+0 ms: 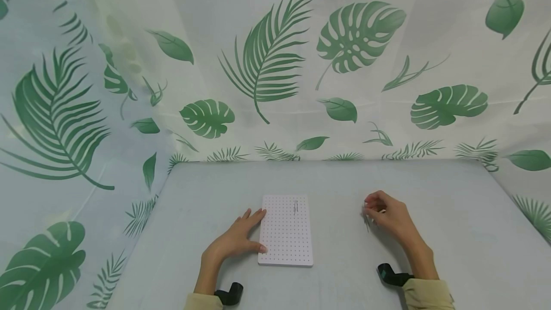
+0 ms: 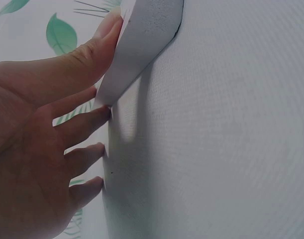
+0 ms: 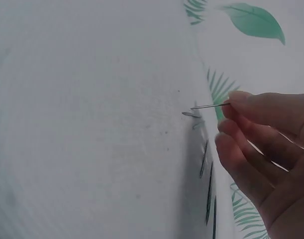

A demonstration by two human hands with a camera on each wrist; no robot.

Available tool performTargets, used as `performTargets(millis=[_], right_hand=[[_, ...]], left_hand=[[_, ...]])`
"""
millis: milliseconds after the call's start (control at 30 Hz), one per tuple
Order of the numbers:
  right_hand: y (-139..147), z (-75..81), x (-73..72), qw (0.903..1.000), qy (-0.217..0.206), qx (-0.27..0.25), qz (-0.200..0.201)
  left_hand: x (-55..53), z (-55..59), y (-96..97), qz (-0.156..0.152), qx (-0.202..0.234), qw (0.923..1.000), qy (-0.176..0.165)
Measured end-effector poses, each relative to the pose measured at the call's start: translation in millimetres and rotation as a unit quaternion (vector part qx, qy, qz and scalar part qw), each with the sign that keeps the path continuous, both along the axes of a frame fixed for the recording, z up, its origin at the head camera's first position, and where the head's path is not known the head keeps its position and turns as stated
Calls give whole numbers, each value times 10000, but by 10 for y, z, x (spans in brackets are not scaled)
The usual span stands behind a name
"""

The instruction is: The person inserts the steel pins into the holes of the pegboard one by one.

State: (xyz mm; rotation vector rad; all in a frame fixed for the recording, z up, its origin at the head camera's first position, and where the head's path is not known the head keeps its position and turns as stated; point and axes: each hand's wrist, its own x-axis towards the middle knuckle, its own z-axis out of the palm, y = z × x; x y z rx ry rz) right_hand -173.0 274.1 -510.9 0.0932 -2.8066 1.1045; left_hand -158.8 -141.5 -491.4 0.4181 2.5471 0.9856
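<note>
A white board with a grid of small holes [image 1: 284,233] lies on the table. A few thin dark needles [image 1: 295,207] stand in its upper right part. My left hand [image 1: 234,238] is spread along the board's left side, its thumb on the edge near the lower corner and a fingertip at the edge higher up. Off to the right, my right hand [image 1: 389,214] pinches a thin metal needle [image 3: 209,106] between thumb and index finger, just above the tabletop. Several loose needles [image 3: 209,194] lie below that hand.
The pale grey table [image 1: 344,281] backs onto a leaf-patterned cloth [image 1: 284,142], which also hangs at both sides. A black wrist-worn device [image 1: 232,294] shows at the left wrist and another black device [image 1: 391,275] at the right.
</note>
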Motion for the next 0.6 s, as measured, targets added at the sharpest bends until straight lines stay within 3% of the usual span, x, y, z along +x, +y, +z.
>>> performTargets(millis=[600], right_hand=[[-139, 40, -16, 9991, 13, -418, 42]], left_hand=[[4, -2, 5, -20, -40, 10000, 24]])
